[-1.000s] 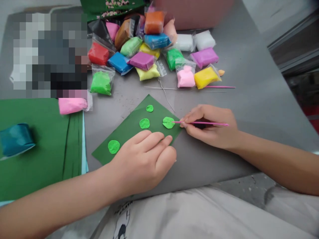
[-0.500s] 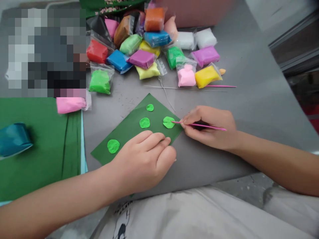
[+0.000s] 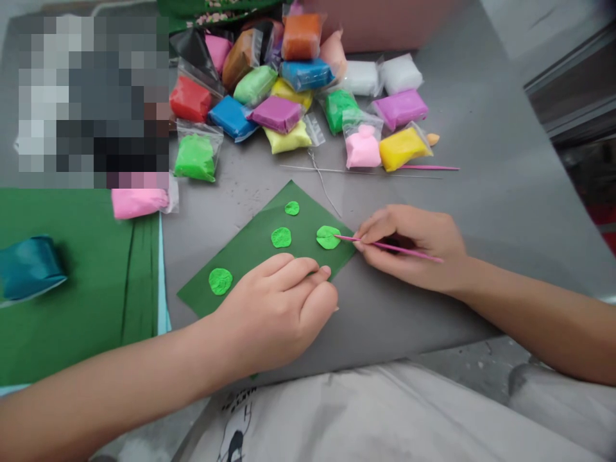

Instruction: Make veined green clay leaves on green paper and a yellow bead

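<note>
- A wide, flat grey desk (image 3: 385,321) carries everything, its near edge close to the person's lap.
- Along its far edge lies a heap of soft, coloured blocks in clear plastic packets (image 3: 276,114).
- At its left edge are large dark-green sheets (image 3: 81,250), and on them a shiny teal packet (image 3: 31,268).
- A dark-green, four-cornered card (image 3: 245,253) lies towards the near edge, one corner pointing away from the person.
- The left hand (image 3: 283,314) rests over the near part of this card. Its fingers are curled in; whether they hold something, I cannot tell.
- The right hand (image 3: 414,247) is beside the card's right corner, thumb and fingertips pinched closely around a thin pink stick (image 3: 409,251).
- Four bright-green, flat round discs are on the card: one near the left corner (image 3: 220,282), a creased one near the right corner (image 3: 328,238), under the stick's tip, one between them (image 3: 281,237), and the smallest near the far corner (image 3: 291,208).
- Beyond the card lies a thin, twisted silver wire (image 3: 321,176).
</note>
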{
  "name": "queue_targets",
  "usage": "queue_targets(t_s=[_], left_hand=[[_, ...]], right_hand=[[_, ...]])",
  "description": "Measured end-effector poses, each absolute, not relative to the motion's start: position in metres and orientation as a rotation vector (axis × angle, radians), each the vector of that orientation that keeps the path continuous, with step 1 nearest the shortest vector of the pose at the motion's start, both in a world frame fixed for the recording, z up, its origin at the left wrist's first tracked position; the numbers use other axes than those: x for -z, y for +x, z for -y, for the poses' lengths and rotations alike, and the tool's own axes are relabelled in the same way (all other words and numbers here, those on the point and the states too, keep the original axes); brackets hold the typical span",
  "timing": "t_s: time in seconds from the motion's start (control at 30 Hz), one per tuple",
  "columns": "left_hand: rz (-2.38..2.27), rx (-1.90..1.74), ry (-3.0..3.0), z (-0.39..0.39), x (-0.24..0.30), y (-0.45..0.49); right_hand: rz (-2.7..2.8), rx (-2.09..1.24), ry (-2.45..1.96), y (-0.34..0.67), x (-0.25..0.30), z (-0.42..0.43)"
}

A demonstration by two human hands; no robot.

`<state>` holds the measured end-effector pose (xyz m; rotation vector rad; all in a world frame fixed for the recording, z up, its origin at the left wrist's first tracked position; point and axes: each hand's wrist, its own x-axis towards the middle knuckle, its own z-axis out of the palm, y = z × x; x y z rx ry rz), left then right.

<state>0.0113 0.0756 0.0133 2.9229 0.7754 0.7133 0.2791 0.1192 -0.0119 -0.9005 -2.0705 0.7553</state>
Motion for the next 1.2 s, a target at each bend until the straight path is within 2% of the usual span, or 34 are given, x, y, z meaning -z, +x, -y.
queue_targets(t_s=[0.13,0.33,1.2], left_hand=[[-0.737,-0.698,2.923,-0.076,-0.013,0.007],[-0.672,-0.66,2.917,-0.076,-0.014,0.001],[-0.639,-0.652,2.885,-0.075,-0.011,0.001]], right_hand=[[1.69,-1.136,-1.056,0.282,0.008,-0.124],[1.413,-1.426,-1.067,0.28,0.012,-0.135],[1.527,-1.476,-1.103,0.262,0.009,-0.138]])
